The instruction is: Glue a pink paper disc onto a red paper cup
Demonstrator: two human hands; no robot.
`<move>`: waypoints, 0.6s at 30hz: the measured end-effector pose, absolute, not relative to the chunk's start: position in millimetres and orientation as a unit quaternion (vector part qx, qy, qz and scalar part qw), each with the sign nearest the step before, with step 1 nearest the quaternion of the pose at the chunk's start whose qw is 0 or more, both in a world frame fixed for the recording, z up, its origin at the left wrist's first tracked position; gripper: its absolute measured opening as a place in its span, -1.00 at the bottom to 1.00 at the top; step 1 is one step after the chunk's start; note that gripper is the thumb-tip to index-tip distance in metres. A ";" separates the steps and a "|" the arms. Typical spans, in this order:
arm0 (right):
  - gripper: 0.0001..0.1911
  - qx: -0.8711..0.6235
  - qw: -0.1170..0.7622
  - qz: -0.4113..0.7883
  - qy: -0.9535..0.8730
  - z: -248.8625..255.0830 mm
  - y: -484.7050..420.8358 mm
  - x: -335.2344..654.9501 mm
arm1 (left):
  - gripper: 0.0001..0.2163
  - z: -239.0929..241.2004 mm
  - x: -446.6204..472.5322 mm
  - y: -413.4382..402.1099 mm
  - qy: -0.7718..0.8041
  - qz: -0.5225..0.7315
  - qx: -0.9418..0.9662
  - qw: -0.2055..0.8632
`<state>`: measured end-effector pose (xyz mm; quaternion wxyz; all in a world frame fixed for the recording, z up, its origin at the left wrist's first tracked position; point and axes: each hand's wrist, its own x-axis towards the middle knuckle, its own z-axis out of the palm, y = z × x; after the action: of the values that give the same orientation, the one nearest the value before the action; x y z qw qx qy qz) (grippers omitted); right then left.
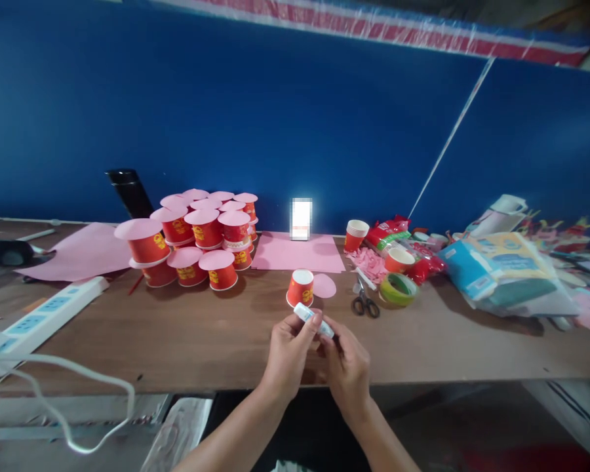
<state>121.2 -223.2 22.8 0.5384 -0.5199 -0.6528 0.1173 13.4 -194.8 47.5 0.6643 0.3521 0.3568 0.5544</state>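
My left hand (289, 351) and my right hand (347, 364) meet over the near edge of the brown table (187, 334). Both are closed around a small white glue stick (313, 320) held between the fingertips. Just beyond them an upturned red paper cup (300, 288) stands on the table. A loose pink paper circle (324, 286) lies right beside the cup. Black scissors (364, 303) rest a little to the right.
A pile of upturned red cups topped with pink circles (196, 236) stands at the back left. Pink paper sheets (299, 254), a green tape roll (398, 288), stacked cups (356, 235), packets and booklets (506, 272) fill the right. A white power strip (44, 314) and cable lie left.
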 end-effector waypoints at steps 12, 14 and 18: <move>-0.65 -0.549 0.572 0.299 -0.531 25.1 -218.7 117.9 | -0.65 49.5 13.0 -189.6 0.364 0.542 0.382 0.654; -0.64 -0.540 0.582 0.334 -0.508 23.9 -217.1 116.5 | -0.63 47.8 13.5 -187.3 0.358 0.536 0.391 0.657; -0.63 -0.506 0.618 0.417 -0.434 20.2 -211.3 111.5 | -0.64 45.8 12.5 -181.0 0.377 0.540 0.410 0.631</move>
<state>111.5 -211.3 20.2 0.6179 -0.5056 -0.4341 0.4172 12.5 -181.0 45.8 0.6309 0.4100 0.3774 0.5398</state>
